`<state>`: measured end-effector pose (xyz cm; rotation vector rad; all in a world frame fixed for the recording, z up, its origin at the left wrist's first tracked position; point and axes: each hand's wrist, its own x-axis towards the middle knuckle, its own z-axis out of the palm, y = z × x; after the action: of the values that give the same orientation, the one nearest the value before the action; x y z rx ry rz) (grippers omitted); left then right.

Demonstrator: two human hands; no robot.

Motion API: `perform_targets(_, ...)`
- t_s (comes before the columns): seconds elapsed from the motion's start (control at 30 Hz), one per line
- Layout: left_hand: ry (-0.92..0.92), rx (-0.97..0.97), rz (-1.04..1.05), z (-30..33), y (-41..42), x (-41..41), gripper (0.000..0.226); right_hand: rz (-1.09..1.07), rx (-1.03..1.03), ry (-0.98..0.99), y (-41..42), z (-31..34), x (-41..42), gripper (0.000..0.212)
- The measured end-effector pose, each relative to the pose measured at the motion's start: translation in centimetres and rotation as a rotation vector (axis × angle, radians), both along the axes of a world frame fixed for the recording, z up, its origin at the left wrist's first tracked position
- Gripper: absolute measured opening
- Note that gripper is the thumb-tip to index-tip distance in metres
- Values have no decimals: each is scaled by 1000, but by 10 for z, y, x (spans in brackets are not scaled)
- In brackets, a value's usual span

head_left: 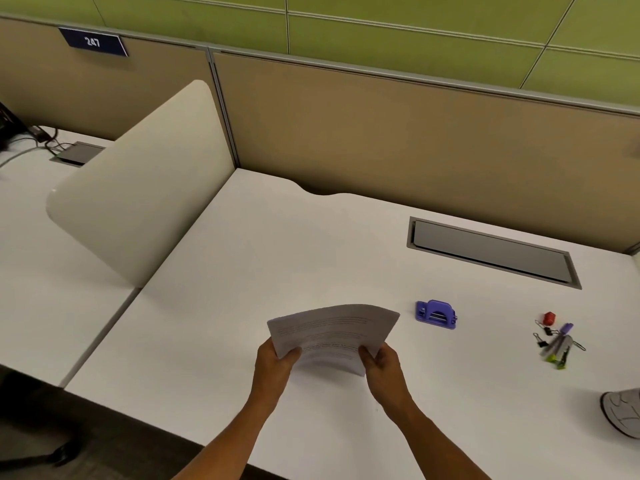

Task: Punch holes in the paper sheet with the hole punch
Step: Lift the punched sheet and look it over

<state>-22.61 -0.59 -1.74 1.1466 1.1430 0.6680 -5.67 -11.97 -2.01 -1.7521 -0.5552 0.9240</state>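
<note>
At the far left a rounded cream divider panel (138,188) stands between two white surfaces. On the nearer white bench (242,265), the left hand (273,363) pinches the lower left corner of the paper sheet (332,332), thumb on top and the other fingers beneath. The sheet is white with faint lines of printed text, held above the bench and bowed upward in an arch, its far edge fanning wider than the near edge. The right hand (379,363) grips the lower right corner the same way. Just right of the sheet, apart from it, the small purple hole punch (437,314) sits on the bench. Behind it lies a grey recessed cable tray (491,252). Further right rests a cluster of binder clips and markers (556,341).
</note>
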Motion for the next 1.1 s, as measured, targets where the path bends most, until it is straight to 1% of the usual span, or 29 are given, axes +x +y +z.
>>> perform_targets(0.1,-6,-15,3,-1,0,1,37,-6,-2,-14,0,0,0,30)
perform_targets(0.37,27,-68,-58,-5,2,1,30,-21,-22,-43,0,-1,-2,28)
perform_targets(0.47,61,-53,-105,-4,13,-4,29,-5,-21,-42,3,-3,2,27)
perform_targets(0.6,56,-27,-138,3,37,-12,25,9,-17,-16,18,3,3,22)
perform_targets(0.8,62,-70,-145,1,77,-30,17,11,-50,157,48,1,3,24)
perform_targets(0.9,93,-80,-146,0,100,-38,16,-23,-47,281,64,-2,-3,25)
perform_targets(1.0,159,-59,-141,-1,122,-39,14,-54,-49,397,82,-4,-9,25)
perform_targets(1.1,276,-14,-145,-6,143,-39,11,-93,-100,437,101,-13,-15,26)
